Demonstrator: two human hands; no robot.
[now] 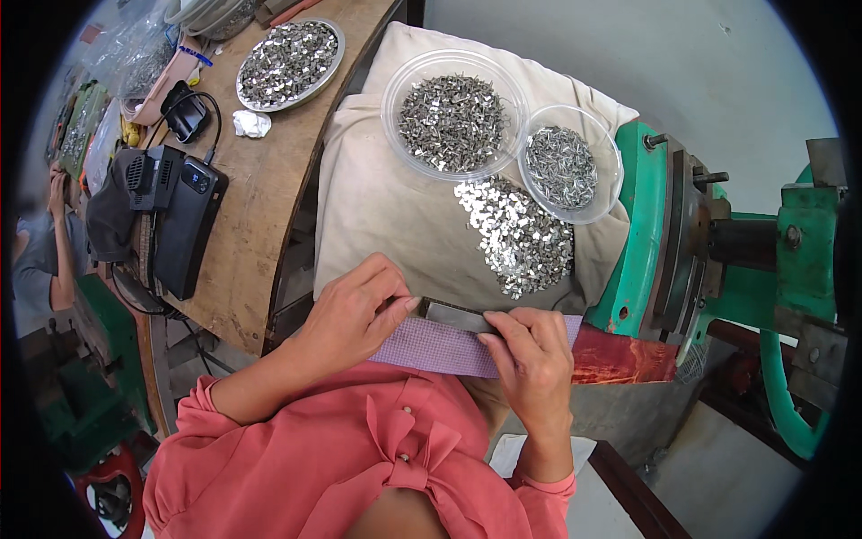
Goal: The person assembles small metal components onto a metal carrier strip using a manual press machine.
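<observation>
A flat grey metal bar lies level in front of me, over a strip of purple woven cloth. At its left end my left hand is closed, thumb and fingers pinched together. My right hand grips the bar's right end between thumb and fingers. Just beyond the bar, a loose pile of small shiny metal pieces rests on the beige cloth. Behind that pile stand a large clear plastic tub of small metal pieces and a smaller clear tub of thin metal bits.
A green machine with a dark shaft borders the cloth on the right. To the left, a wooden table carries a plate of metal pieces, a crumpled white paper and a black phone with a cable. Another person is at far left.
</observation>
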